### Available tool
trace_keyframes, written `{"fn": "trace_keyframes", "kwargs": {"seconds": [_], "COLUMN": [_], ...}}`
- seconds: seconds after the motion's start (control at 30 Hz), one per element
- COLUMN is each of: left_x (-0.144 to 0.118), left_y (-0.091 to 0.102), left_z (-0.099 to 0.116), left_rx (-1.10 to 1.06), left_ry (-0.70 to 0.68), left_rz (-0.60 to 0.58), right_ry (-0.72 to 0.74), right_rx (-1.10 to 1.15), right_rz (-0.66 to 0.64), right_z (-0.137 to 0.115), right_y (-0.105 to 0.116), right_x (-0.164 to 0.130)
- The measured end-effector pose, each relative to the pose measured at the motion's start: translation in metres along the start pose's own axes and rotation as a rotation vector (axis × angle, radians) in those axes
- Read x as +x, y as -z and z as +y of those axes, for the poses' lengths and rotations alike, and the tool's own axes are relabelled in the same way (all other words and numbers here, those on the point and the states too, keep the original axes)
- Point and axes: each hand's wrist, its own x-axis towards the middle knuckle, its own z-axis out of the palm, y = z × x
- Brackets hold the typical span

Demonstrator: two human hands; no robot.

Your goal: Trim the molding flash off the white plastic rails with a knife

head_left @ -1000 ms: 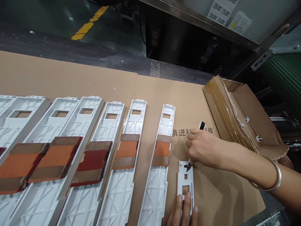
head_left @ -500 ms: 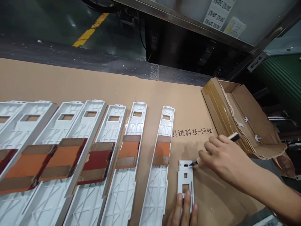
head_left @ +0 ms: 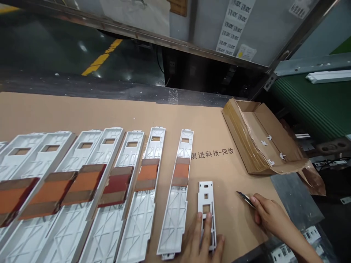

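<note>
My left hand [head_left: 201,243] lies over the lower part of a small white plastic plate with cut-outs [head_left: 205,189], fingers spread and pressing it to the cardboard. In my right hand [head_left: 270,213], to the right of the plate, is a slim craft knife [head_left: 245,198]. Its dark, pointed blade aims up and left, apart from the plate. Left of my hands lies a long white plastic panel [head_left: 171,215] with ribs, an orange-brown pad [head_left: 181,171] across its middle.
Several similar panels [head_left: 141,219] with orange or dark red pads lie in a row at left. An open cardboard box [head_left: 236,128] with several small white pieces stands at right. More white parts [head_left: 283,254] rest in dark plastic at lower right. Cardboard [head_left: 109,113] covers the table.
My right hand has drawn the knife away from the plate's top end, down and to the right. My left hand stays on the plate. The view has tilted upward and shifted right.
</note>
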Motion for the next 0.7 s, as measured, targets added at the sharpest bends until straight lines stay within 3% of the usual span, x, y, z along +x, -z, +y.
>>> {"fn": "trace_keyframes", "kwargs": {"seconds": [0.1, 0.3, 0.47, 0.57, 0.7], "left_x": [0.000, 0.000, 0.032, 0.061, 0.073], "left_y": [0.004, 0.006, 0.019, 0.033, 0.047], "left_z": [-0.006, -0.020, -0.015, -0.002, 0.016], "left_rx": [-0.084, -0.075, -0.061, -0.062, -0.107], "left_ry": [-0.047, -0.185, -0.327, -0.445, -0.364], "left_rz": [-0.059, -0.065, 0.042, 0.093, 0.129], "right_ry": [-0.050, -0.076, -0.089, -0.096, -0.105], "right_rx": [-0.092, 0.053, 0.259, 0.564, 0.787], "right_rz": [0.095, 0.101, 0.161, 0.428, 0.858], "right_z": [0.019, 0.043, 0.057, 0.061, 0.066], "right_y": [0.005, 0.007, 0.009, 0.023, 0.048], "right_x": [-0.009, -0.030, -0.060, -0.080, -0.100]}}
